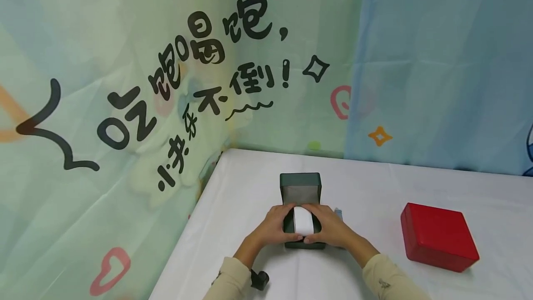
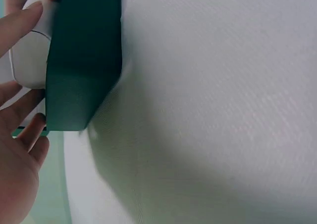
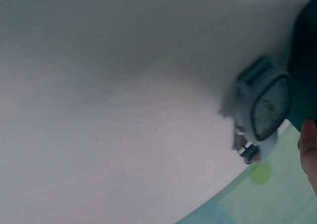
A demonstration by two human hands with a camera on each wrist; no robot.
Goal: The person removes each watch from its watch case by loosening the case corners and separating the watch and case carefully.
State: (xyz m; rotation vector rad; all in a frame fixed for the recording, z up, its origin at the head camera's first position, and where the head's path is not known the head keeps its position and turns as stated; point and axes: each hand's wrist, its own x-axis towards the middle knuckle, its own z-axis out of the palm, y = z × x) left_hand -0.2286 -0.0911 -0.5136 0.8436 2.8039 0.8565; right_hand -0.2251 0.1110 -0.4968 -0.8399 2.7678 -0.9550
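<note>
A dark green watch box point(image 1: 300, 179) stands on the table with its lid raised. A white cushion point(image 1: 303, 221) sits at the box's opening, between both hands. My left hand point(image 1: 275, 225) grips it from the left, thumb at the near end and fingers at the far end. From the right, my right hand point(image 1: 333, 227) holds it the same way. In the left wrist view the cushion point(image 2: 30, 60) shows beside the green box wall point(image 2: 84, 60), near the fingers. A watch point(image 3: 271, 107) with a pale face lies right of the box, mostly hidden behind my right hand in the head view.
To the right, a closed red box point(image 1: 439, 237) rests on the white-covered table point(image 1: 366, 189). Printed fabric point(image 1: 266, 119) hangs along the table's left and far edges. A small black device point(image 1: 260, 280) is at my left wrist.
</note>
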